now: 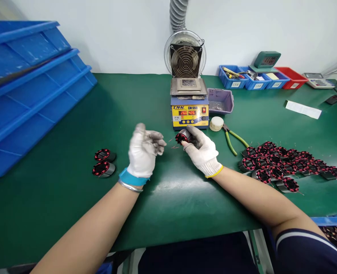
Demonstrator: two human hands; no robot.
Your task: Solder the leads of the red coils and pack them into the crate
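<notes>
A motor stator (182,136) with red-and-black windings and loose wire ends is in my right hand (201,148), gripped between thumb and fingers above the table. My left hand (144,150) hovers to its left, fingers apart and holding nothing. Both hands wear white gloves with greyed fingertips. Just behind the held stator stands a yellow-and-blue solder pot (189,110) with a lit display. Two stators (104,168) lie left of my left hand. Many more stators (273,161) sit in rows to the right of my right hand.
Green-handled cutters (231,140) and a round white pad (216,123) lie right of the pot. Beside it is a purple tray (228,101). Stacked blue crates (37,110) stand left. Small blue bins (232,77), a red bin (292,77) and a clock (267,59) line the back.
</notes>
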